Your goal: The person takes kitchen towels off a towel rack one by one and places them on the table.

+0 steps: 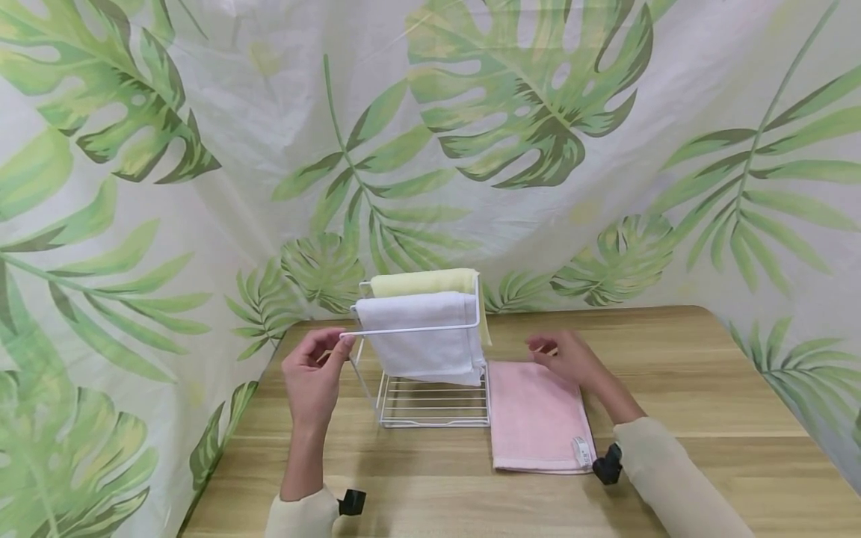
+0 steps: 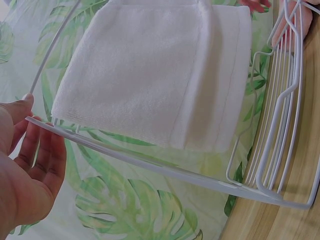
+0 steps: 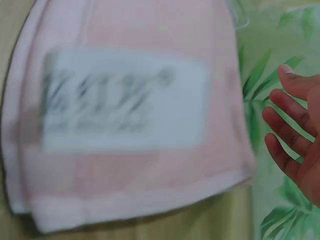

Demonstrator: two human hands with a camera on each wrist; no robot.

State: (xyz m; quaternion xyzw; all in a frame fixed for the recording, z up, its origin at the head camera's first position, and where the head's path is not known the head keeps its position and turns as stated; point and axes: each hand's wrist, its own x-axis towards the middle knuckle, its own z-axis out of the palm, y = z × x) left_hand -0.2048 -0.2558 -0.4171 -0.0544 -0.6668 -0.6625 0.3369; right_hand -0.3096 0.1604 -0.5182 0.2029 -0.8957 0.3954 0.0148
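A white wire rack (image 1: 433, 424) stands on the table with a yellow towel (image 1: 424, 282) over its back bar and a white towel (image 1: 420, 336) over a bar in front of that. At the rack's front left corner, my left hand (image 1: 312, 377) pinches the end of the front bar between thumb and fingers; the left wrist view shows this grip too. A folded pink towel (image 1: 538, 418) with a white label (image 3: 125, 100) lies flat to the right of the rack. Over its far edge hovers my right hand (image 1: 565, 359), fingers loosely bent and holding nothing.
The wooden table (image 1: 673, 373) runs back to a hanging cloth (image 1: 255, 149) printed with green leaves. Black wrist mounts (image 1: 352, 502) sit at both sleeve cuffs, the right one beside the pink towel's near corner.
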